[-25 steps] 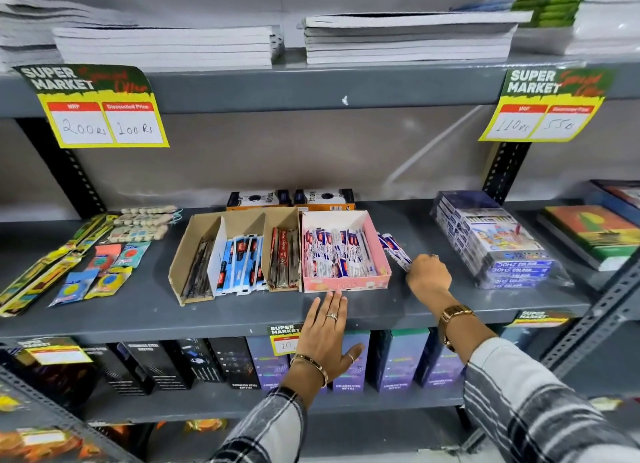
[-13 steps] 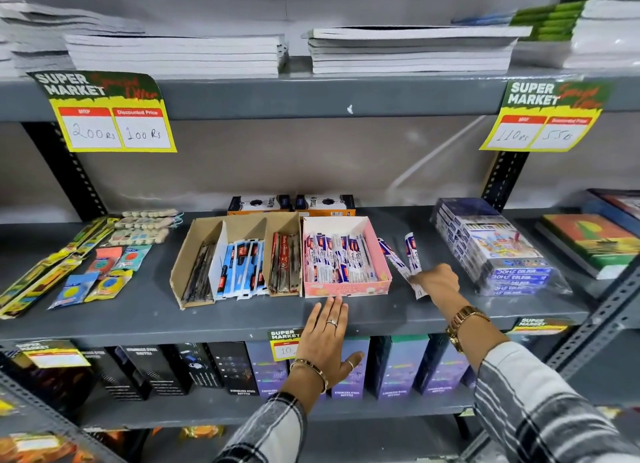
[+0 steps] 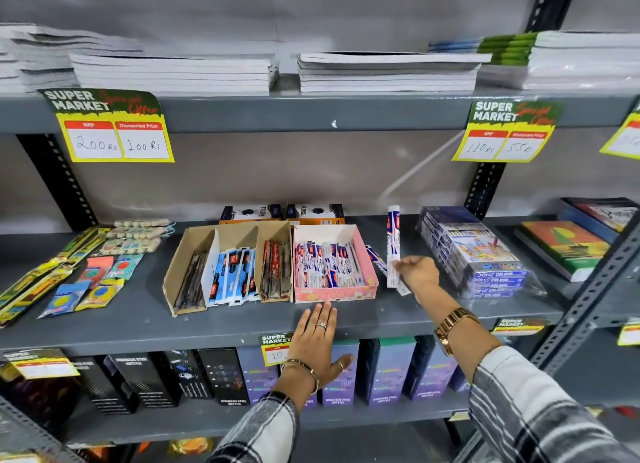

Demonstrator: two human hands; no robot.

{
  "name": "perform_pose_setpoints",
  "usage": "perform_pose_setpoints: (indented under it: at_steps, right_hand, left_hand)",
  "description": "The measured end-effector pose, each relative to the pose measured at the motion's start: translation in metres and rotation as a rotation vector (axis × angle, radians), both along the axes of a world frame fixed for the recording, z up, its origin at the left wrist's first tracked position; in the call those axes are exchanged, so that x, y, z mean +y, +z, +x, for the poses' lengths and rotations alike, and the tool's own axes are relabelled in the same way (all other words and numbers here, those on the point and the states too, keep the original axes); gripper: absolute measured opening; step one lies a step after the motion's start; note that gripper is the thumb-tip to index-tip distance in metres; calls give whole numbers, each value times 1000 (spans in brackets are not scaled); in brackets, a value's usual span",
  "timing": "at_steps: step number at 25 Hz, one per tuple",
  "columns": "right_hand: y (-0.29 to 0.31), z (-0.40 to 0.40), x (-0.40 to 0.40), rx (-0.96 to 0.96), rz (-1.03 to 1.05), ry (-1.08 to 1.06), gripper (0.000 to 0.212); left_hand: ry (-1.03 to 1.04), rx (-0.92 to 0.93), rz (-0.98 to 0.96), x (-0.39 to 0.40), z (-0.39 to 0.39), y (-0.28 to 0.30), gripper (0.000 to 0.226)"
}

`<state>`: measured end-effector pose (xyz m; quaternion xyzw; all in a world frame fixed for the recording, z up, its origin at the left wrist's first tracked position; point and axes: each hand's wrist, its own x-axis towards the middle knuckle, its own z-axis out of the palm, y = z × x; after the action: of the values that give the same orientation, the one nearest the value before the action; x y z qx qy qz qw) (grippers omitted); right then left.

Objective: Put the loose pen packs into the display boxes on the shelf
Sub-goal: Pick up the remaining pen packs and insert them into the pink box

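Note:
A pink display box [image 3: 370, 270] full of white, blue and red pen packs sits mid-shelf. To its left stands a brown cardboard display box [image 3: 177, 266] with compartments of dark, blue and red pen packs. My right hand [image 3: 417, 273] is just right of the pink box and pinches the lower end of a white-and-blue pen pack [image 3: 393, 244], held nearly upright above the shelf. Another loose pen pack [image 3: 375, 258] lies on the shelf against the pink box's right wall. My left hand [image 3: 317, 341] rests flat, fingers spread, on the shelf's front edge below the pink box.
A wrapped stack of colour pencil boxes [image 3: 474, 254] lies right of my right hand. Erasers and flat packs [image 3: 93, 272] lie at the left. Two small boxes [image 3: 282, 213] stand behind the display boxes. Notebooks fill the upper shelf; bottle boxes [image 3: 388, 372] line the lower one.
My right hand has picked a pen pack off the shelf beside the pink box and tipped it nearly upright. The left hand has stayed on the shelf edge.

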<state>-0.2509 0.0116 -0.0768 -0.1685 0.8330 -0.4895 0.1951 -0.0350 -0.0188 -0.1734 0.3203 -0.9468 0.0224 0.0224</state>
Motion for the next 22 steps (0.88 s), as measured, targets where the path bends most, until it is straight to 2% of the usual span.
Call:
perform_pose_setpoints:
  at_steps: [2,4,6,8,11,12,15,18,20,22]
  right_hand:
    - [2,2,0,12,-29,23,23]
    - [5,4,-2,29,-55,29,10]
    - [8,6,-7,44,-67,42,18]
    - [11,12,-12,23,-67,100,15]
    - [13,21,-24,19,9,170,30]
    - [12,25,-30,43,38,182,30]
    - [11,38,-48,161,126,200,12]
    - [3,47,-66,249,224,243,26]
    - [-2,49,-75,281,264,271,28]
    - [-8,49,-82,297,279,284,25]
  left_hand:
    - [-1,-8,6,-1,0,1,87]
    - [-1,-16,12,-1,0,2,87]
    - [-6,-23,2,-1,1,3,86]
    - [-16,-17,-14,0,4,2,84]
    - [-25,31,-34,1,10,0,82]
    - [-29,52,-34,0,12,0,81]
    - [-38,83,-3,-1,12,0,82]
    - [-29,90,-61,-2,12,2,86]
    - [-47,16,-38,0,14,0,87]
    - [-34,33,-19,5,12,4,85]
